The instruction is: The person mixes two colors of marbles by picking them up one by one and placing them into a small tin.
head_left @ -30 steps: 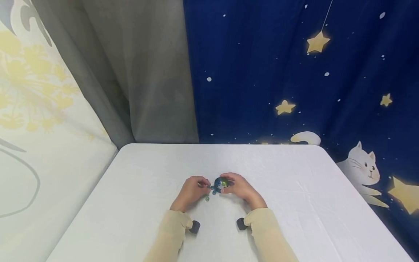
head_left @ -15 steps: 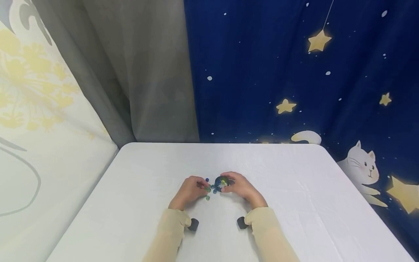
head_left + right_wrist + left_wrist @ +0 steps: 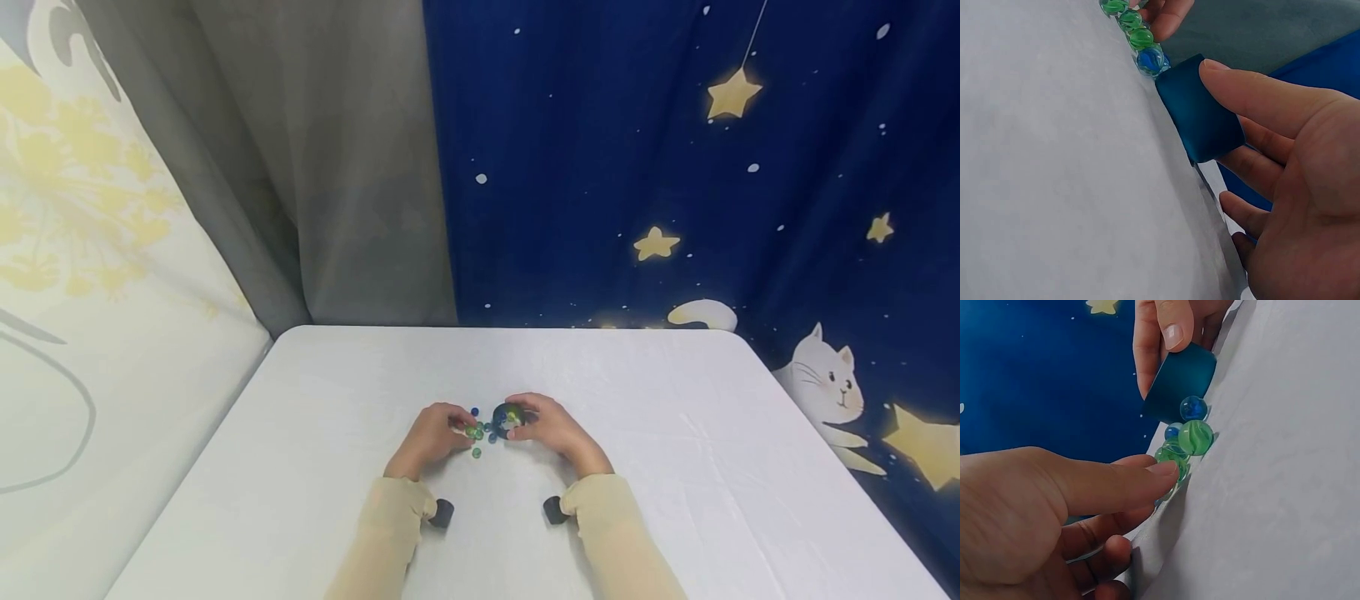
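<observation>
In the head view my right hand (image 3: 553, 428) grips a small teal cup (image 3: 1182, 381) near the middle of the table, thumb on one side and fingers on the other. Colored marbles show inside its round opening (image 3: 510, 421). Just left of the cup, my left hand (image 3: 430, 433) has thumb and forefinger spread around green marbles (image 3: 478, 434). The left wrist view shows its thumb tip overlapping them. A green swirled marble (image 3: 1196, 438) and a blue marble (image 3: 1194, 408) lie between that hand and the cup.
A dark blue marble (image 3: 475, 412) lies beyond the left fingertips, and a lone green marble (image 3: 476, 453) nearer the body. The white-covered table (image 3: 337, 375) ends against a grey curtain (image 3: 367, 208) and a starry blue curtain (image 3: 585, 167).
My left hand has drawn slightly back left and its fingers have parted, uncovering green marbles and a dark blue one. My right hand and the cup have barely moved.
</observation>
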### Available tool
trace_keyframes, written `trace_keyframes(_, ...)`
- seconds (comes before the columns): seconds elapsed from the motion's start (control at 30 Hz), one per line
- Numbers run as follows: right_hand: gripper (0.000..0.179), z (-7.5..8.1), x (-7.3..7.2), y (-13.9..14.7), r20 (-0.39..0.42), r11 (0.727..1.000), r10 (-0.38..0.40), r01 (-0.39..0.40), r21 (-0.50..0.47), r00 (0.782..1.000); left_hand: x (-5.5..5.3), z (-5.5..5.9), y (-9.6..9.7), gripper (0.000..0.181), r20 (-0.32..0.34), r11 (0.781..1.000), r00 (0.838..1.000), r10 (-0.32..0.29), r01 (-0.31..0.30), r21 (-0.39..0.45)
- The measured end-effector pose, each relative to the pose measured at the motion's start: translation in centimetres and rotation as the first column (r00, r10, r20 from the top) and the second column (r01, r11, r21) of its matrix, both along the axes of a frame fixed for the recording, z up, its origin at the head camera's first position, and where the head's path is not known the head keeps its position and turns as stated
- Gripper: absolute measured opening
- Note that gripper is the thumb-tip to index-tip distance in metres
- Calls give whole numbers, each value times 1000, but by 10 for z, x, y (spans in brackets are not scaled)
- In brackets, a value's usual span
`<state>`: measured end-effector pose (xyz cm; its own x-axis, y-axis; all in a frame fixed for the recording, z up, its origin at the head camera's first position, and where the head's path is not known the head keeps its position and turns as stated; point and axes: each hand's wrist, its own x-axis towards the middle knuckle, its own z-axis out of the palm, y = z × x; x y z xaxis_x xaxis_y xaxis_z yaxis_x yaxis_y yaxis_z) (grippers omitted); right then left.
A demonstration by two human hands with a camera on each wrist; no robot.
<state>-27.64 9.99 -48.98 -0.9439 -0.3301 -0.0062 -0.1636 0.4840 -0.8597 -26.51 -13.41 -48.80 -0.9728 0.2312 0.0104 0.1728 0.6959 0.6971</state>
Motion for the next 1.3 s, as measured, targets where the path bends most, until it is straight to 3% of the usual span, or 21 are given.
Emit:
trace_keyframes(0.5,54,-3,0,2,-11,1000,8,-8,-20,1000,0,-6,6,20,-83,996,992,91,-92,-9)
trace_keyframes(0.83,55,-2,-1,1,-7,1000,3,-3,-24,1000,0,-4,6,16,-95,996,991,90,-90,4)
trace_keyframes(1.13,55,-2,-1,2,-2,1000,4,-4,-23,1000,0,0,7,12,-62,994,994,95,-91,63)
trace_keyframes(1.3,56,-4,-2,2,-2,1000,3,-3,-22,1000,-1,0,8,11,-74,993,993,90,-83,89)
